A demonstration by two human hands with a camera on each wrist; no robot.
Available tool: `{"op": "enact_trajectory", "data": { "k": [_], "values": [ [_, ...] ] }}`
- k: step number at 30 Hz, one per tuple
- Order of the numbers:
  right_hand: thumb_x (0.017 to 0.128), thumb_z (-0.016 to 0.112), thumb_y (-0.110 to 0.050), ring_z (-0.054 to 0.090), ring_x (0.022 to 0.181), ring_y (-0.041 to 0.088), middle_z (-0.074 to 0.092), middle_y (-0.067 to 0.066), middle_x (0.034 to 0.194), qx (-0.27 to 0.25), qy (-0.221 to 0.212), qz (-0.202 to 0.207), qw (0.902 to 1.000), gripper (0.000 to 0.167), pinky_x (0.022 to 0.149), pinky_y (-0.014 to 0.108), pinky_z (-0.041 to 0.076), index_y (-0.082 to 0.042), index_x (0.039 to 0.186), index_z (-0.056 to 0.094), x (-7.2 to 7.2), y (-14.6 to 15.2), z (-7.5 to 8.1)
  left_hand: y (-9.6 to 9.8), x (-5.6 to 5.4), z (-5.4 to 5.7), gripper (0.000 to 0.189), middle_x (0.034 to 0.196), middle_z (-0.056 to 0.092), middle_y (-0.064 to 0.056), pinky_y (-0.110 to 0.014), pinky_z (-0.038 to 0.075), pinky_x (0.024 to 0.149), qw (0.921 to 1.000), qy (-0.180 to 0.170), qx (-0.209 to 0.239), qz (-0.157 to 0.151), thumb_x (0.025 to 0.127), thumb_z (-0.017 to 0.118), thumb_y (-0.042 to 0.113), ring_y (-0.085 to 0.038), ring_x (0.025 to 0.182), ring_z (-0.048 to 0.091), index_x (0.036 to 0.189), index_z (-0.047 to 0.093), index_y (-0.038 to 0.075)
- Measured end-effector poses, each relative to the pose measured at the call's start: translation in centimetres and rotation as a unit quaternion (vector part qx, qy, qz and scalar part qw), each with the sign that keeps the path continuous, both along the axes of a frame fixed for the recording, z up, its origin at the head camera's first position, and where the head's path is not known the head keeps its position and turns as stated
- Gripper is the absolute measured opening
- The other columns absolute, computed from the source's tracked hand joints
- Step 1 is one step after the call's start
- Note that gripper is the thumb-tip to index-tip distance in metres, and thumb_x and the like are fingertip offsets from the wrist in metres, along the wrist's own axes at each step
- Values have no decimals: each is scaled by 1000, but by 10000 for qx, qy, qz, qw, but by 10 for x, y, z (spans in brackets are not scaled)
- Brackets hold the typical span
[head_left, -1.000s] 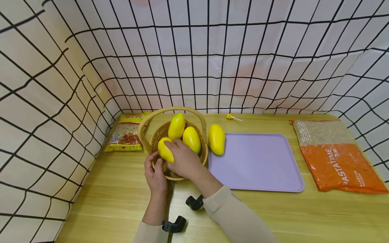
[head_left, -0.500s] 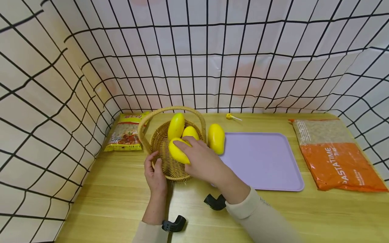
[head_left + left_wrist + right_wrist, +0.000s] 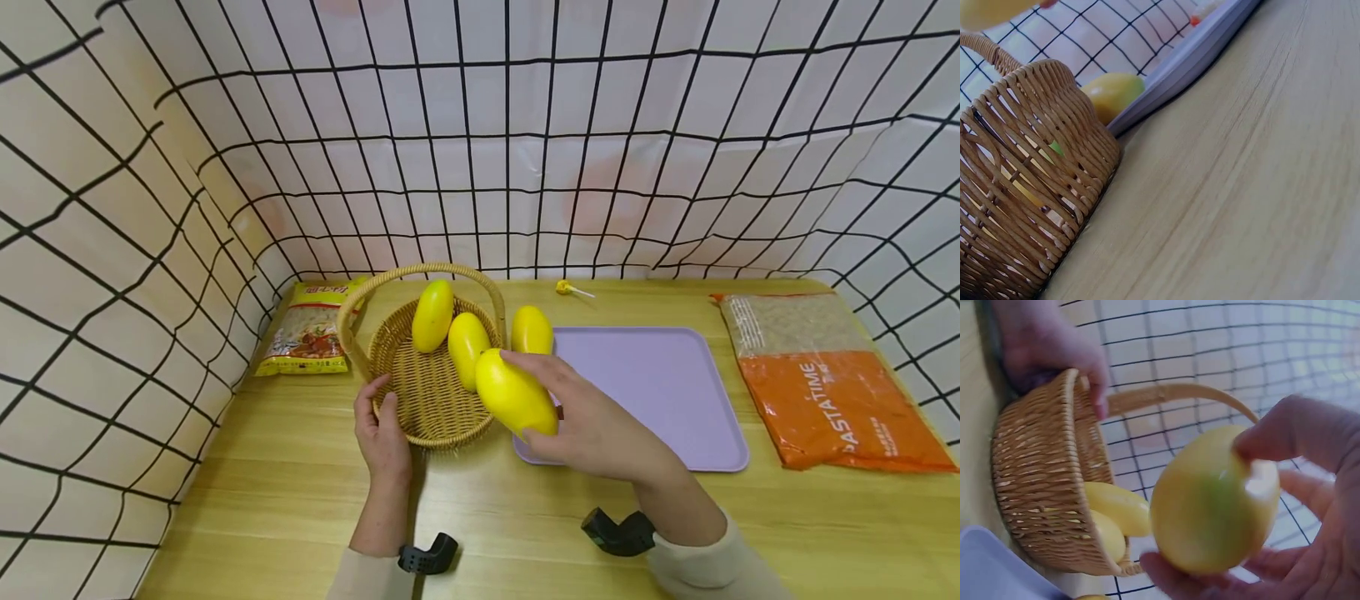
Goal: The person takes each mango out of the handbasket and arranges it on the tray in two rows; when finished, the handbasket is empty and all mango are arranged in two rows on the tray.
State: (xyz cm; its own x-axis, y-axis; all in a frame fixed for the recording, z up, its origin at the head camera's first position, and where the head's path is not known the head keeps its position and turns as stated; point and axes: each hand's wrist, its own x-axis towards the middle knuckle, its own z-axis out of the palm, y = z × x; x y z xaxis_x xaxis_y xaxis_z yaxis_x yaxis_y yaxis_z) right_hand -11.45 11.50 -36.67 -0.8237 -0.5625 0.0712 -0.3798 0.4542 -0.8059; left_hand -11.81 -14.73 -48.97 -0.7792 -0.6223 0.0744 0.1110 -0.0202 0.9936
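My right hand [image 3: 592,421] grips a yellow mango [image 3: 512,393], raised above the gap between basket and tray. Up close in the right wrist view, thumb and fingers curl round that mango [image 3: 1204,506], which has a greenish patch. With my left hand [image 3: 384,446] I hold the near left rim of a wicker basket [image 3: 431,408], the thumb over its edge. Two more mangoes lie inside, one greenish-yellow mango [image 3: 432,317] at the back and another mango [image 3: 467,346] beside it. A further mango [image 3: 532,329] rests at the left edge of the lilac tray [image 3: 645,392], partly hidden.
To the left of the basket lies a yellow food packet [image 3: 303,333]. At the far right is an orange pasta bag [image 3: 847,400]. Behind the tray sits a small yellow lollipop [image 3: 564,287]. Grid-patterned walls [image 3: 465,167] enclose the wooden table [image 3: 262,483].
My right hand has lifted a mango from the basket and carried it rightward, past the basket's right rim. The left hand has stayed at the rim.
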Motion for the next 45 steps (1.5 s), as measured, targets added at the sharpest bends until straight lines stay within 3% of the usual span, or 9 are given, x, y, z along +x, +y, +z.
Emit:
{"op": "enact_trajectory", "data": {
  "k": [3,6,10,16,19,25,32,35,45],
  "values": [
    [89,72,-6,56,112,28,40,13,155,-816,-476,188,9953,82,83,35,58,-32,158,34,-2,15,1,0,0,1,31,137,57,-6,-25,32,107,10000,-1,10,20,98,51,6,-13,136,43,126,60,-4],
    [91,67,3,57,109,26,36,20,153,-1679,-819,408,9815,79,72,31,60,-21,159,32,-8,30,1,1,1,2,31,136,58,-5,-24,33,107,10000,-6,20,40,98,51,6,-11,134,44,126,60,-4],
    [94,57,7,57,113,21,37,19,150,-2752,-1194,616,9520,75,78,28,59,-15,160,27,-19,50,0,1,0,3,30,137,57,-7,-25,31,109,10000,-12,4,53,98,51,5,-11,135,44,126,60,-4],
    [102,50,-4,65,108,18,55,8,139,-3960,-2065,547,8931,61,88,32,60,-20,157,28,-28,66,-4,0,0,3,30,139,56,-11,-30,29,114,10000,1,18,17,98,52,5,-17,141,41,125,59,-5],
    [104,51,-9,66,108,21,57,7,137,-4149,-2303,450,8791,56,90,38,60,-21,155,30,-30,68,-5,0,0,2,30,142,55,-12,-36,26,117,10000,-11,9,-36,99,51,5,-20,145,38,126,59,-5],
    [104,53,-12,66,113,23,57,6,138,-4155,-2546,278,8728,55,90,39,60,-22,154,30,-34,67,-7,-1,0,1,30,144,53,-12,-41,24,120,9999,-27,-29,-108,99,50,5,-22,146,37,126,59,-4],
    [101,55,-3,65,111,24,52,11,133,-3837,-2409,-426,8905,56,87,38,61,-22,149,34,-43,70,-17,-1,0,0,29,143,55,-13,-34,26,116,10000,-19,-80,-56,100,50,6,-22,144,39,126,60,-3],
    [101,57,-4,64,112,25,47,11,135,-3757,-2447,-817,8901,57,88,38,60,-24,149,35,-51,74,-24,-1,0,0,29,143,55,-14,-33,27,115,9999,-26,-87,-53,100,50,7,-22,144,39,126,59,-3],
    [102,62,-23,49,116,14,38,-5,137,-3717,-2662,-2342,8580,61,92,18,53,-30,155,33,-73,94,-53,0,0,1,29,139,56,-12,-31,27,115,9999,16,-80,-59,99,50,4,-19,143,40,126,60,-3]
  ]
}}
